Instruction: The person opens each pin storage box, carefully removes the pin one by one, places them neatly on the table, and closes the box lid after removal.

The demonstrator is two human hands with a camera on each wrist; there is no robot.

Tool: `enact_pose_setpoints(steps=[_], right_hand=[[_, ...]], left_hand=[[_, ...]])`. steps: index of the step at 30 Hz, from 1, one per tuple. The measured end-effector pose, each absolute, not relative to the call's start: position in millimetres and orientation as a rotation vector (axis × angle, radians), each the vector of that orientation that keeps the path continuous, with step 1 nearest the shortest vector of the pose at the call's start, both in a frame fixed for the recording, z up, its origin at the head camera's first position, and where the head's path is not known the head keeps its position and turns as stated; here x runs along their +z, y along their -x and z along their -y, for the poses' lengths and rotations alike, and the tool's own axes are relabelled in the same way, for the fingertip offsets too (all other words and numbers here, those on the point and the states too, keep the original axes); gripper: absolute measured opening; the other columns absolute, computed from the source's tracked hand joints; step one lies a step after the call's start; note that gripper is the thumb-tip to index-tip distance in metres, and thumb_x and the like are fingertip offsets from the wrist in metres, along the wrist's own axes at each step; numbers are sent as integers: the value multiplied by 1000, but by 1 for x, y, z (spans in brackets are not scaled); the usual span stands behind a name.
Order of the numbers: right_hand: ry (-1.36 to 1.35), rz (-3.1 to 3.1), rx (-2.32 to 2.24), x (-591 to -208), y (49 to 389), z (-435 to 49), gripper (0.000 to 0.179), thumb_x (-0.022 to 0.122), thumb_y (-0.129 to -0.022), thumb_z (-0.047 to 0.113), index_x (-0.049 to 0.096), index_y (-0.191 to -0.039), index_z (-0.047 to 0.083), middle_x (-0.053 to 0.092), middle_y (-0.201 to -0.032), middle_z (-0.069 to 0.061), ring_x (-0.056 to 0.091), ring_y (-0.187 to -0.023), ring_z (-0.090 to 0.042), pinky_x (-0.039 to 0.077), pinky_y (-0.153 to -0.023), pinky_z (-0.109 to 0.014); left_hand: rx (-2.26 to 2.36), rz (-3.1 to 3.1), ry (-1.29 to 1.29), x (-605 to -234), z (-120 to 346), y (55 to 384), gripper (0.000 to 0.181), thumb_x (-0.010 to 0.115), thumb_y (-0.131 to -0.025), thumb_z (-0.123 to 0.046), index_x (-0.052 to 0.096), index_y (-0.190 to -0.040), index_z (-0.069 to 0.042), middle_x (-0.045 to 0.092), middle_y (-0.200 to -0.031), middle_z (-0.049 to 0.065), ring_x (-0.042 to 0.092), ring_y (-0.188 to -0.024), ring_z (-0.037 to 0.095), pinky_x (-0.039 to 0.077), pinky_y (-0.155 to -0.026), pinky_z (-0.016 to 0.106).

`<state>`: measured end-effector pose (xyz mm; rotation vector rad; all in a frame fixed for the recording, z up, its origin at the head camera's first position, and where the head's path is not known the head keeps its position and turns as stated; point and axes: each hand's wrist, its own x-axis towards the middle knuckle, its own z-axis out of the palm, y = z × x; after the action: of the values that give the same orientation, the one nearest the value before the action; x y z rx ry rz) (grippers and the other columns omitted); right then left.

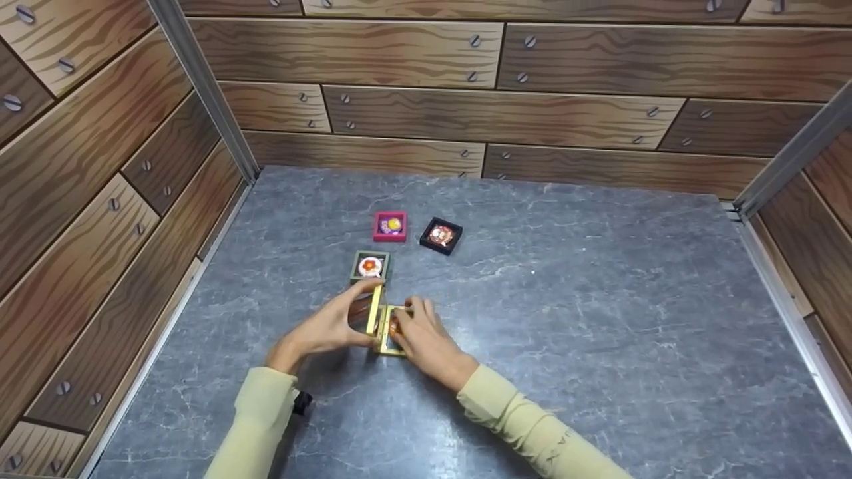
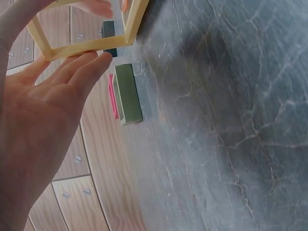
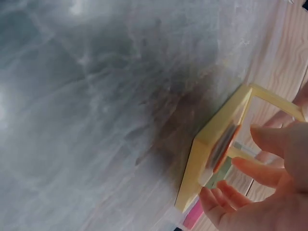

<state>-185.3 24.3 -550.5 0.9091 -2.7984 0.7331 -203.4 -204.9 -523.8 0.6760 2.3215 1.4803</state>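
Note:
A yellow display frame [image 1: 393, 353] stands hinged open on the table. My left hand [image 1: 326, 326] holds its raised lid [image 2: 86, 50] by opposite edges, between thumb and fingers. Inside the lower half is a round orange badge [image 3: 227, 148], partly covered in the head view by my right hand [image 1: 429, 346]. Those right fingers are spread loosely over the badge, some fingertips right at the frame's rim in the right wrist view. Just beyond the lid lies a green display frame [image 1: 356, 266] with a red-flower badge [image 1: 369, 267] inside.
Farther back are a pink frame [image 1: 377, 227] with a purple-and-yellow badge and a black frame [image 1: 429, 244] with a brown-toned badge. Wood-plank-patterned walls [image 1: 413, 56] border the grey marbled table [image 1: 599, 319] at the back and both sides.

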Motion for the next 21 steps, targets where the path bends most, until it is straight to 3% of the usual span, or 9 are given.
enact_pose_setpoints(steps=[9,21], right_hand=[[-966,2755,529,-558,184,-21,18,71,-99,19,70,-108,4,60,-113,-13,53,-100,-27,57,-86,-44],[-1024,2748,478,-551,187,-24,18,74,-97,18,72,-109,4,63,-109,-10,55,-99,-25,60,-83,-38]], left_hand=[[1429,-2371,-658,-525,205,200,106,92,-76,-10,34,-165,-22,36,-171,15,33,-159,39,22,-133,63],[1545,-2197,-644,-521,206,203,106,84,-78,7,28,-166,-13,24,-173,23,30,-159,46,30,-131,52]])
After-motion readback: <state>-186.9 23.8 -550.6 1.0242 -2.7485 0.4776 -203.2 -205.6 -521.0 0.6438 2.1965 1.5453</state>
